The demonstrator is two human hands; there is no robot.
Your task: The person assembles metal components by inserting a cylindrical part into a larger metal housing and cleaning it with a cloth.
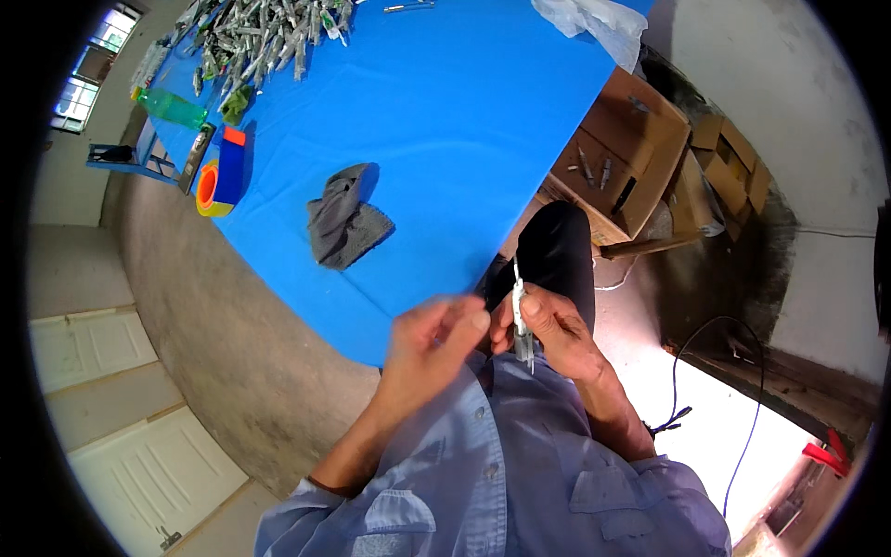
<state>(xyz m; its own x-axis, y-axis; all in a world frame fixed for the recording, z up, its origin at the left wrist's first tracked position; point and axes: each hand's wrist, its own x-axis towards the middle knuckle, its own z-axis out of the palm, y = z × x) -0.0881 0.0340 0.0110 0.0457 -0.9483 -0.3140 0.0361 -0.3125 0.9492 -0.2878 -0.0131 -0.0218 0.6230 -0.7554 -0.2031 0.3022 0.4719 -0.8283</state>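
My right hand (557, 336) is closed around a slim white-and-grey pen-like piece (518, 311), held upright over my lap. A narrow tip points up from it, and a clear grey part with a thin rod shows below the fingers. Just left of it, apart from the piece, is my left hand (432, 342). Its fingers are curled toward the thumb and partly blurred; anything between them is too small or hidden to make out. Beyond the hands, a crumpled dark grey cloth (343, 218) lies on the blue-covered table (436, 121).
Several slender pieces form a pile (269, 37) at the table's far left. Nearby are a green bottle (172, 108) and a tape roll (208, 186) at the edge. An open cardboard box (640, 139) stands right of the table. A black cable (719, 320) loops at the right.
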